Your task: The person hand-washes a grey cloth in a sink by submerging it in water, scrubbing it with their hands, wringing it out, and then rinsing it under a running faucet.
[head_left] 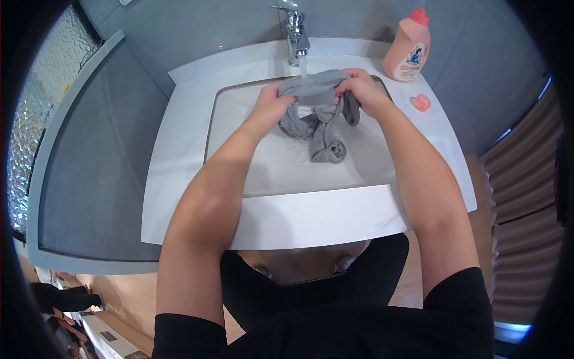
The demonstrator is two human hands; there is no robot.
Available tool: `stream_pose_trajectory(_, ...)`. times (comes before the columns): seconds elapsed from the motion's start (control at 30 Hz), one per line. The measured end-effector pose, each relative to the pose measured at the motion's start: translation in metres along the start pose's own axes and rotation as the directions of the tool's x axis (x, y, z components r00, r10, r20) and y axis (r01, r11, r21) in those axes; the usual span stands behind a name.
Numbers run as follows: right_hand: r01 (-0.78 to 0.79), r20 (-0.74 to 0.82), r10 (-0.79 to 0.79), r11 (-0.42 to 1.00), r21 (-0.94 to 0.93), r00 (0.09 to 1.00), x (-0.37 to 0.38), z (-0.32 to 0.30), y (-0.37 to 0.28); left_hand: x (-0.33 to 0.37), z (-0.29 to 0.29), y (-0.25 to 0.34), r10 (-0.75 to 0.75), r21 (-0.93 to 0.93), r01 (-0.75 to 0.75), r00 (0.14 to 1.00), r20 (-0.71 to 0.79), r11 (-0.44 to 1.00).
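Note:
A wet grey cloth garment (327, 143) hangs in loose folds over the sink basin (257, 167); its exact kind I cannot make out. At its left edge, my left hand (272, 107) is closed with fingers and thumb on the fabric. My right hand (363, 93) pinches the upper right part, and a fold droops below it. Between the two hands the cloth is spread, with its upper edge under the stream from the chrome faucet (296, 42). The lower end is bunched and hangs low in the basin, where splashes show on the surface.
A pink detergent bottle (408, 51) stands at the back right of the white countertop (179, 149), its pink cap (421, 103) lying in front of it. Left is a grey-framed panel (89, 167); right, a pleated brown curtain (526, 209). Someone's dark-clothed leg (69, 297) shows lower left.

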State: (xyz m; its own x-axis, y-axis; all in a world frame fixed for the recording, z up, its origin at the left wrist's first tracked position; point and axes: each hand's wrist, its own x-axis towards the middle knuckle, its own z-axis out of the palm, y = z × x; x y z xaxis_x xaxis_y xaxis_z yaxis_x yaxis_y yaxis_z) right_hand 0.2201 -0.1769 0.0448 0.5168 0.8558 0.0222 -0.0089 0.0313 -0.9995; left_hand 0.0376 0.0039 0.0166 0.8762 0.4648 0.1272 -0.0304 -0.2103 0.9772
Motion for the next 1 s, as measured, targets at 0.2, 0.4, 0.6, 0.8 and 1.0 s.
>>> stream_pose_trajectory(0.2,-0.037,-0.066,0.016,0.940,-0.338,0.998,0.001,0.013,-0.004,-0.003,-0.001,0.010,-0.006,-0.300,-0.008,0.999,-0.046,0.954)
stream_pose_trajectory(0.4,0.081,0.049,-0.078,0.506,-0.859,0.996,0.001,0.010,0.016,0.003,-0.008,0.000,-0.061,-0.043,0.060,0.998,-0.022,0.997)
stream_pose_trajectory(0.6,0.400,0.383,-0.154,0.555,-0.730,0.911,-0.006,0.030,0.026,-0.003,0.012,-0.002,0.406,0.611,-0.340,0.913,0.033,0.715)
stream_pose_trajectory(0.8,0.227,0.203,-0.107,0.583,-0.780,0.973,-0.003,0.056,0.019,-0.003,0.015,0.012,0.285,0.519,-0.296,0.953,0.103,0.801)
stream_pose_trajectory(1.0,0.096,0.069,-0.072,0.867,-0.489,0.995,0.001,0.056,0.003,-0.009,0.006,0.003,0.202,0.432,-0.286,0.952,0.229,0.855)
